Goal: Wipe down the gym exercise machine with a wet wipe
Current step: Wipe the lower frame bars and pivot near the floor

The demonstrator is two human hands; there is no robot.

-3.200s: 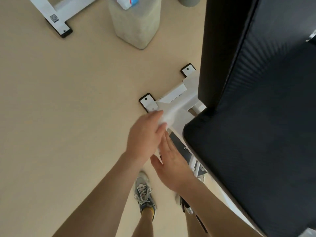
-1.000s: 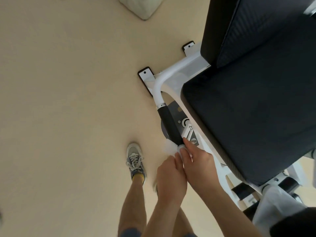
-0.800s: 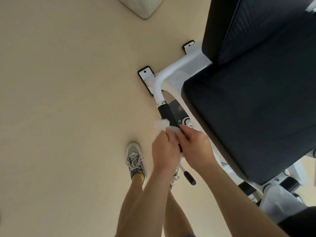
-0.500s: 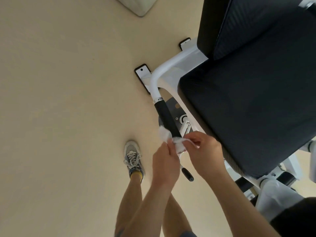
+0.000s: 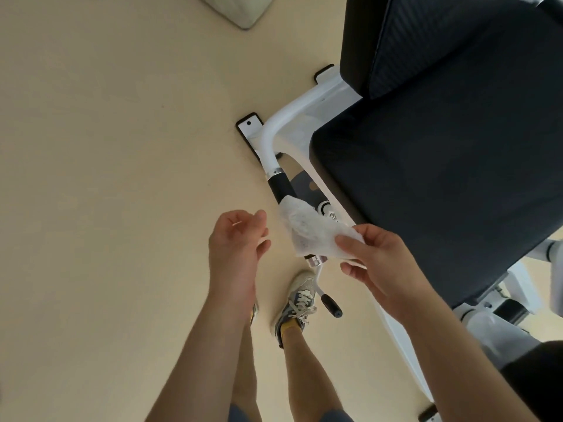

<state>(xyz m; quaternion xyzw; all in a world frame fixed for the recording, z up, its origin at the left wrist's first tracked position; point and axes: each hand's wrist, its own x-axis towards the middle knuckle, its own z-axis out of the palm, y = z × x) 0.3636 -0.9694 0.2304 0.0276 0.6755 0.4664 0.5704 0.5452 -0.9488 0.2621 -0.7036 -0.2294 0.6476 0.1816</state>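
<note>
The gym machine has a black padded seat (image 5: 432,190), an upright black back pad (image 5: 411,35) and a white tube frame (image 5: 274,129). A side handle with a black grip (image 5: 280,185) runs down beside the seat. My right hand (image 5: 380,263) pinches a white wet wipe (image 5: 307,229), spread out and soiled with grey marks, in front of the lower part of that grip. My left hand (image 5: 237,242) hovers to the left of the wipe, fingers loosely curled, holding nothing.
Beige floor lies to the left. The corner of a pale block (image 5: 240,10) shows at the top edge. My legs and a sneaker (image 5: 297,303) stand below the handle, beside a small black-tipped lever (image 5: 330,304). White frame parts (image 5: 499,324) extend at the lower right.
Both hands were together on the bunched wipe at the grip. Now my left hand has let go and moved left, and the wipe hangs unfolded from my right hand.
</note>
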